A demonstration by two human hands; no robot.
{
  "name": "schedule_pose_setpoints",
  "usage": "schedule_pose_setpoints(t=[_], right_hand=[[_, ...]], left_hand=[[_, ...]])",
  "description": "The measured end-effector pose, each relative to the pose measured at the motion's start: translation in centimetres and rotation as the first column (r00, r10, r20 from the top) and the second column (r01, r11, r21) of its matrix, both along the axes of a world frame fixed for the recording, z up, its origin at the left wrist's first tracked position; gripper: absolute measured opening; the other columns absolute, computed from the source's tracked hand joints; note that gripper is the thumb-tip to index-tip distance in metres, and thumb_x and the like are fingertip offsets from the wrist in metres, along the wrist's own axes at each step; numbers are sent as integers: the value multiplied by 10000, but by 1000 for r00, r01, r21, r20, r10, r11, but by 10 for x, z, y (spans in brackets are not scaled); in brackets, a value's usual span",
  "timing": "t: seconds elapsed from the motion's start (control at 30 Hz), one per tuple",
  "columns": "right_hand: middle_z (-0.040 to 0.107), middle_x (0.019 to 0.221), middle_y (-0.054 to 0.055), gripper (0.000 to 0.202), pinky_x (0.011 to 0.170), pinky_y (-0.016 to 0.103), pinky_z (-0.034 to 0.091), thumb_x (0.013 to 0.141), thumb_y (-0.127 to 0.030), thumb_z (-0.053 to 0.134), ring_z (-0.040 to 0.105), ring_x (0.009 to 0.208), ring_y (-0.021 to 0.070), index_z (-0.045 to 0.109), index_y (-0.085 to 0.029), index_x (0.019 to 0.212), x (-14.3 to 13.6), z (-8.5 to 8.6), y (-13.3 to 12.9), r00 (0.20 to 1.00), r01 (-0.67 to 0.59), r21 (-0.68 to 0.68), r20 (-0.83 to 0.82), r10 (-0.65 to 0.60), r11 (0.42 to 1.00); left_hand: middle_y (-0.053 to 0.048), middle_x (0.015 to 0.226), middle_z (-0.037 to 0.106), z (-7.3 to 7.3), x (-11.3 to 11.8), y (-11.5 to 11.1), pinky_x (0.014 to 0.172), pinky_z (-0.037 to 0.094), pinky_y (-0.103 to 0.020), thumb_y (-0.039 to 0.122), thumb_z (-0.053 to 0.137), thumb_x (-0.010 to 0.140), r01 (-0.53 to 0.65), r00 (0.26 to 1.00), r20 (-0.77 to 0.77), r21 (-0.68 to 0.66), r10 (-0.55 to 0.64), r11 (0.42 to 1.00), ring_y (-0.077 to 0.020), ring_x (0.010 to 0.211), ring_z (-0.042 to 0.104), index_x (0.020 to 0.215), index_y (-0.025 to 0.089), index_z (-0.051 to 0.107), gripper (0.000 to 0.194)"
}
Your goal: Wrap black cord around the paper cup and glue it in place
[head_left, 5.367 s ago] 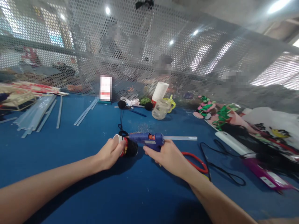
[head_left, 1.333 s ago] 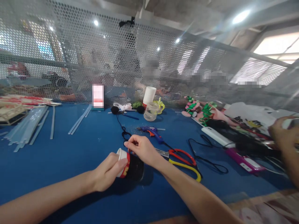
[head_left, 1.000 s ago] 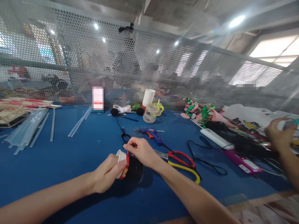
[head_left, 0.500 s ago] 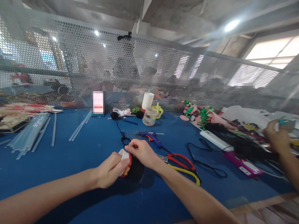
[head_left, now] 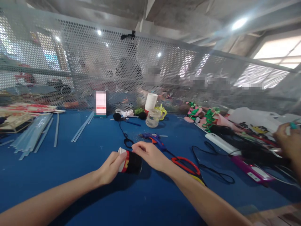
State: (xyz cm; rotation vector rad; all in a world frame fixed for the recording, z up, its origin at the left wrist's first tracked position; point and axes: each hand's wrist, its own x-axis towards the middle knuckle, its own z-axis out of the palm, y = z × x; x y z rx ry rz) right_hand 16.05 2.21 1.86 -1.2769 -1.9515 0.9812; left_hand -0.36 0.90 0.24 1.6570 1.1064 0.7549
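A paper cup (head_left: 134,162), white at the rim with a red band and black yarn wound round the rest, lies tilted above the blue table. My left hand (head_left: 110,168) is closed round its white rim end. My right hand (head_left: 147,153) is pinched at the upper side of the cup, where black yarn (head_left: 128,141) runs from the table to the fingertips. Behind the hands lies a blue glue gun (head_left: 156,139). Scissors with red and yellow handles (head_left: 185,164) are partly hidden under my right forearm.
Translucent glue sticks (head_left: 33,135) lie at left, near a phone (head_left: 100,103). A clear jar (head_left: 152,118) and stacked white cups (head_left: 151,101) stand at the back. On the right are a purple power strip (head_left: 251,169), cables, and another person's hand (head_left: 287,138).
The cup has turned so that its black side shows more. My right hand has shifted slightly right, along the cup. The view has also shifted slightly.
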Motion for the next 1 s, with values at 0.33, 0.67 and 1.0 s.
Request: schedule_pose_setpoints(t=[0.33,0.67,1.0], right_hand=[[584,981,74,531,776,309,397,585,-339,669,529,885,193,518,-146,1056,4,-8,-25,981,-103,125,176,81,987],[593,946,42,487,733,287,409,586,-331,670,542,833,173,536,-181,1030,6,-9,-24,994,-49,108,101,38,993],[603,892,37,455,700,281,409,572,-305,683,545,791,170,557,-179,992,3,-7,-27,993,-34,118,115,20,992]], left_hand=[[46,467,295,-5,4,3,453,235,-219,503,307,715,-65,998,11,-136,67,989,-87,469,265,478,159,361,421],[32,500,408,0,2,3,484,276,-215,509,348,725,-14,998,59,-176,25,984,-93,495,331,567,121,515,451],[20,490,450,-2,1,2,464,285,-216,526,361,718,-21,989,136,-236,54,971,-99,477,366,569,118,526,464]])
